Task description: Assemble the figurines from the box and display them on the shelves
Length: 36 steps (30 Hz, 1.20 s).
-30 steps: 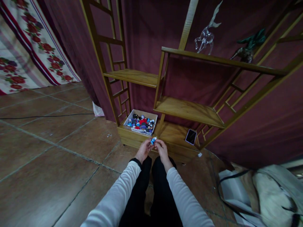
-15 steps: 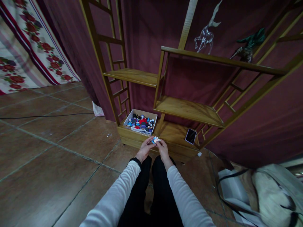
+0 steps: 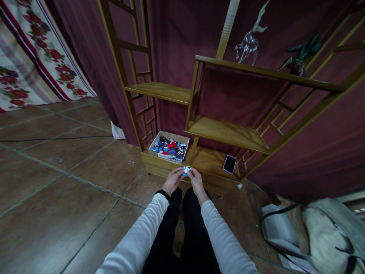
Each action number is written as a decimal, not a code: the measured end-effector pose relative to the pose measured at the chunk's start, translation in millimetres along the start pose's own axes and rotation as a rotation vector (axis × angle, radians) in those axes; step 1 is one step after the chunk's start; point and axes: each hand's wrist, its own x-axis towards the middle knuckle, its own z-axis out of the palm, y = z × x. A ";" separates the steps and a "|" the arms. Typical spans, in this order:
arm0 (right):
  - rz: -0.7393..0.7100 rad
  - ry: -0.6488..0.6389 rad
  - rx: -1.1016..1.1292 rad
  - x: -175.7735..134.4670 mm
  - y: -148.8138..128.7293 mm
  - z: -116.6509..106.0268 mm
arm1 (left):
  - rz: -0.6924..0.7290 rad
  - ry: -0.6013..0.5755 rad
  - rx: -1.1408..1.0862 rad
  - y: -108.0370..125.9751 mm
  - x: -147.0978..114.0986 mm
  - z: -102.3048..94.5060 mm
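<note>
Between the fingertips of both hands is a small figurine, blue, white and pale pink with a dark spot on top. My left hand pinches its left side, and my right hand grips it from the right. The figurine is held above my knees, just in front of the shelf's lower edge. Beyond it a shallow cardboard box stands on the bottom shelf. Inside lie many small mixed pieces in blue, red, purple, black and white.
The wooden shelf unit has a phone on its lower right board. Higher up stand a clear glass deer and a dark green figure. At right a pale bag with a black strap lies on the floor.
The figurine has been turned in my fingers, so its pale side faces up more, with blue below. Both hands keep hold in nearly the same place.
</note>
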 end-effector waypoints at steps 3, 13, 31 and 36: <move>0.019 0.018 -0.002 0.3 0.5 -0.5 | -0.013 -0.007 -0.004 0.9 0.0 -0.9; 0.022 0.049 0.007 1.5 0.3 2.6 | -0.019 0.022 -0.039 -2.8 2.7 -0.9; 0.035 0.119 0.079 4.6 11.5 0.5 | -0.098 0.099 -0.029 -1.8 3.8 1.6; 0.051 0.129 0.112 5.2 14.0 0.7 | -0.081 0.125 -0.011 -3.7 5.5 1.0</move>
